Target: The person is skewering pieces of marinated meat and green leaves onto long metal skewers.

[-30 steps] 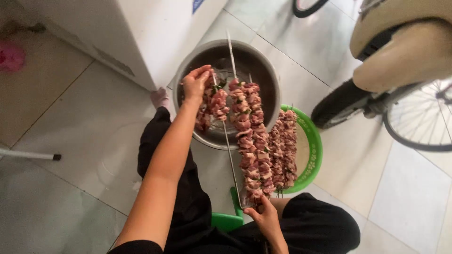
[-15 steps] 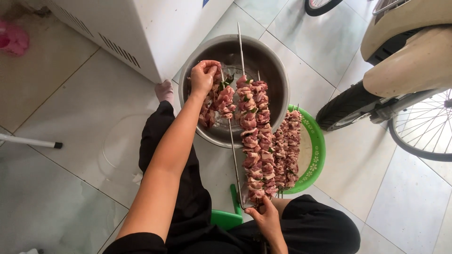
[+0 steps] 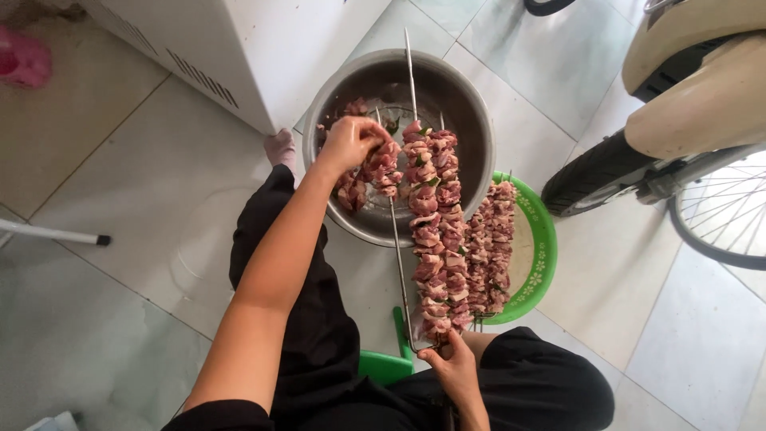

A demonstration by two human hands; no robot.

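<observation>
Fingers of the left hand (image 3: 349,144) are pinched on meat pieces (image 3: 381,168) at frame centre, over the steel bowl (image 3: 471,120). Skewers (image 3: 435,239) are gripped at lower centre by the closed right hand (image 3: 451,369). More loaded skewers are laid on the green plate (image 3: 542,255).

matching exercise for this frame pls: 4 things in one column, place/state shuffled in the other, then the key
Things:
1. left hand
2. right hand
3. steel bowl
4. green tray

Places or states:
A. on the floor tiles beside the white appliance, with loose meat inside
B. grips the near ends of the skewers, close to the body
C. under a row of loaded skewers, right of the bowl
D. pinches meat pieces on a skewer over the bowl

Pairs: 1-D, 2-B, 3-A, 4-C
</observation>
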